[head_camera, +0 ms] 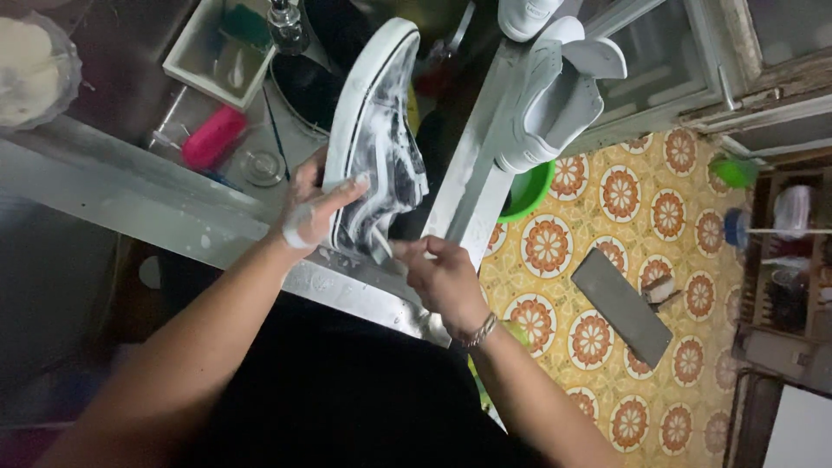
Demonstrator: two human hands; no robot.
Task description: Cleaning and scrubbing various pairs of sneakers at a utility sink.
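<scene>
Head view looks straight down at a person holding a soapy dark sneaker (377, 139) with a white sole over the steel worktop (130, 195) edge. Its toe points away from them, and foam streaks most of the upper. Their left hand (314, 208) is flattened against the sole side near the heel, fingers spread and gripping the shoe, with a white strip wrapped round one finger. Their right hand (442, 273), wearing a chain bracelet (479, 330) at the wrist, is pinched around something thin and pale at the heel end of the shoe; what it is I cannot tell.

Behind the sneaker, on the wet metal, sit a pink brush (212, 137), a small round glass lid (263, 166) and a white rectangular tray (221, 52). Off to the right, two white sneakers (555, 95) are propped on a ledge, with a green basin (525, 192) just below them. Orange-patterned floor tiles (607, 260) spread out on that side, and a grey oblong slab (620, 305) lies flat on them.
</scene>
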